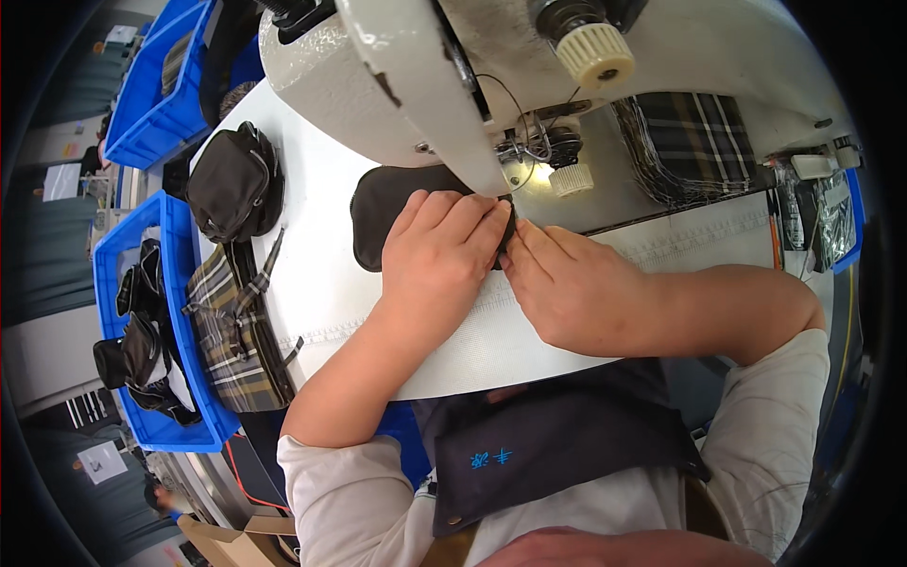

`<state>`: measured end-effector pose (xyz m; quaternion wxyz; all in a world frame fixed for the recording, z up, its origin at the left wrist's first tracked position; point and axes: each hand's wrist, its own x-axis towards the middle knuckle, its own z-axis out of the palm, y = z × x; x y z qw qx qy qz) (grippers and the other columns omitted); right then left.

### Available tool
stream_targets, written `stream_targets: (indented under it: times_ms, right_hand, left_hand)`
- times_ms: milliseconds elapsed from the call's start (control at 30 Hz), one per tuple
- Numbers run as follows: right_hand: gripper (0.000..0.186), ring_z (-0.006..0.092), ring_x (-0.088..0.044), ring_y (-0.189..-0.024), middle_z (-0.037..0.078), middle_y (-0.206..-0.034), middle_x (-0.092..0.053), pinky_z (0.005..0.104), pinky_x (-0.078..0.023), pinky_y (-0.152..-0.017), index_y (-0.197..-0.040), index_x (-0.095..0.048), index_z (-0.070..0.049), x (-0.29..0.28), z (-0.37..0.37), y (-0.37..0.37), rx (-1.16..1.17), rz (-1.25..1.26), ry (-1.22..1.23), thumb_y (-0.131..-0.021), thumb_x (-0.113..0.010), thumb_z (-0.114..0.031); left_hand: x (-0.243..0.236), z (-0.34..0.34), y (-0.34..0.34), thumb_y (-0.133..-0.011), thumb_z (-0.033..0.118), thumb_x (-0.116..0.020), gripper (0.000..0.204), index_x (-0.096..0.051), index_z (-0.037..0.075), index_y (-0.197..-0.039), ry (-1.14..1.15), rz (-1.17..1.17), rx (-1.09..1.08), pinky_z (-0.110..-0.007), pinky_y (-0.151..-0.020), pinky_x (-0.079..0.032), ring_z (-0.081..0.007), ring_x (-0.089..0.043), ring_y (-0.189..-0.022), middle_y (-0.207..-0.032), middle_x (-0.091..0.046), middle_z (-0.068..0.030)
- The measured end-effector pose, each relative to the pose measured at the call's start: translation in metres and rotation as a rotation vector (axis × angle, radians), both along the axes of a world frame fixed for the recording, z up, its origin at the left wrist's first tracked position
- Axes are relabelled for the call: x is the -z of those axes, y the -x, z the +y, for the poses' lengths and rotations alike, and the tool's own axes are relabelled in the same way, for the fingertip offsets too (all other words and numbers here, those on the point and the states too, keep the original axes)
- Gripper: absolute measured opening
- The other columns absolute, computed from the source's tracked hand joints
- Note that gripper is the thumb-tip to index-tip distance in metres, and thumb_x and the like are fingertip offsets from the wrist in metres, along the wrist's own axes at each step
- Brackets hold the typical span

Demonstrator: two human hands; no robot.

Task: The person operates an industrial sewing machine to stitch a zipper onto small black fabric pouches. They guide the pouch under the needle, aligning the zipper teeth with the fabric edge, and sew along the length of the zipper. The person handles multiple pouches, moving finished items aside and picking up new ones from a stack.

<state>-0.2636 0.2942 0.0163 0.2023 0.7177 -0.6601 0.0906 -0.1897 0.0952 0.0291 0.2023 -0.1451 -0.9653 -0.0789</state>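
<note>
Both hands press a black fabric piece [383, 213] flat on the white surface [321, 274]: left hand [439, 255] lies fingers-down on it, right hand [567, 288] pinches its edge, just under the sewing machine [406, 85]. Plaid bags [231, 331] lie well left of them.

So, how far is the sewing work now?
Done, it seems: a finished black pouch and plaid pieces lie at the table's left. In hand: left hand and right hand press a black fabric piece under the sewing machine. Left: a stack of plaid cut pieces waits behind.
</note>
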Motion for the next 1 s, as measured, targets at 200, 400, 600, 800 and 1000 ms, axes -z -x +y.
stream_targets:
  times_ms: [200, 400, 600, 800, 1000]
  right_hand:
    - [0.031, 0.0369, -0.066, -0.094, 0.028, -0.097, -0.07, 0.039, -0.055, -0.075, -0.095, -0.072, 0.013, 0.004, -0.004, 0.005, 0.017, 0.005, 0.051, -0.076, -0.068, -0.012]
    - [0.031, 0.036, -0.069, -0.111, 0.025, -0.114, -0.073, 0.0433, -0.056, -0.098, -0.111, -0.072, 0.011, 0.001, -0.008, 0.007, 0.131, -0.174, -0.078, -0.088, -0.067, -0.01]
    - [0.022, 0.0266, -0.061, -0.093, 0.014, -0.091, -0.065, 0.0373, -0.051, -0.08, -0.093, -0.073, 0.005, 0.004, -0.013, 0.019, 0.081, -0.1, 0.099, -0.079, -0.069, -0.012]
    - [0.035, 0.0219, -0.062, -0.09, 0.007, -0.089, -0.063, 0.0347, -0.048, -0.068, -0.112, -0.074, 0.003, -0.005, -0.007, 0.018, 0.143, -0.213, -0.066, -0.081, -0.066, -0.012]
    - [0.041, 0.0195, -0.057, -0.079, 0.001, -0.078, -0.056, 0.0339, -0.045, -0.065, -0.116, -0.074, 0.002, 0.0, -0.006, 0.017, 0.133, -0.186, -0.013, -0.078, -0.066, -0.013]
  left_hand:
    - [0.0, -0.002, 0.005, -0.064, 0.01, -0.083, 0.048, -0.076, 0.012, -0.112, -0.021, -0.033, -0.023, -0.037, -0.084, -0.052, -0.024, -0.068, -0.099, -0.111, -0.073, 0.0007]
    - [0.0, -0.007, 0.012, -0.069, 0.012, -0.082, 0.042, -0.076, 0.011, -0.11, 0.002, -0.043, -0.078, -0.038, -0.085, -0.053, -0.0257, -0.069, -0.103, -0.112, -0.073, 0.0014]
    - [-0.004, -0.012, 0.018, -0.074, 0.012, -0.081, 0.04, -0.075, 0.008, -0.114, -0.104, -0.09, -0.047, -0.039, -0.091, -0.054, -0.0303, -0.068, -0.106, -0.118, -0.073, -0.0043]
    - [-0.008, -0.025, 0.013, -0.086, 0.014, -0.077, 0.033, -0.074, 0.003, -0.118, -0.282, -0.172, 0.016, -0.041, -0.095, -0.054, -0.0349, -0.066, -0.113, -0.125, -0.072, -0.0121]
    - [-0.011, -0.02, 0.011, -0.089, 0.011, -0.076, 0.027, -0.076, 0.005, -0.115, -0.27, -0.204, -0.04, -0.041, -0.088, -0.055, -0.0325, -0.066, -0.108, -0.116, -0.069, -0.0096]
